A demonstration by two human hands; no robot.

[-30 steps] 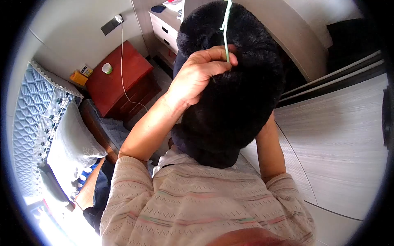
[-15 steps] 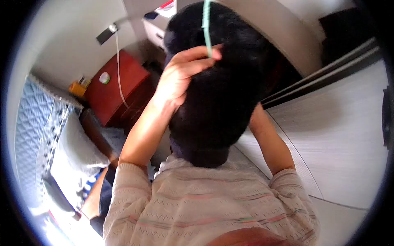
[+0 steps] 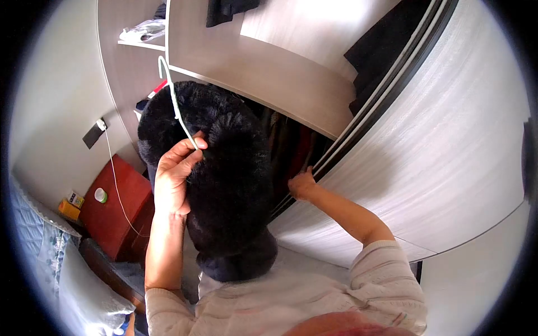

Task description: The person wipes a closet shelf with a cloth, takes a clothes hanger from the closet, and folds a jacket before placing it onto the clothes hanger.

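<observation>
My left hand (image 3: 175, 176) pinches the arm of a pale green-white clothes hanger (image 3: 176, 103) between thumb and fingers. From the hanger hangs a black fur garment (image 3: 230, 162), bulky and plush, in front of my body; its lower end is near my chest. The hanger's hook points up, attached to nothing. My right hand (image 3: 302, 183) is curled at the edge of a pale wood-grain wardrobe sliding door (image 3: 370, 168), its fingertips partly hidden by the door edge.
Behind the garment the wardrobe stands open, with a shelf (image 3: 269, 92) and dark clothes (image 3: 386, 50) above it. More clothes (image 3: 294, 151) show in the dim lower section. On the left are a red cabinet (image 3: 115, 196) with a white cable (image 3: 116, 187), and a bed with a pillow (image 3: 92, 285).
The view has turned toward the wardrobe, whose inside now shows. My right hand has come out from behind the garment to the door edge. My left hand still holds the hanger.
</observation>
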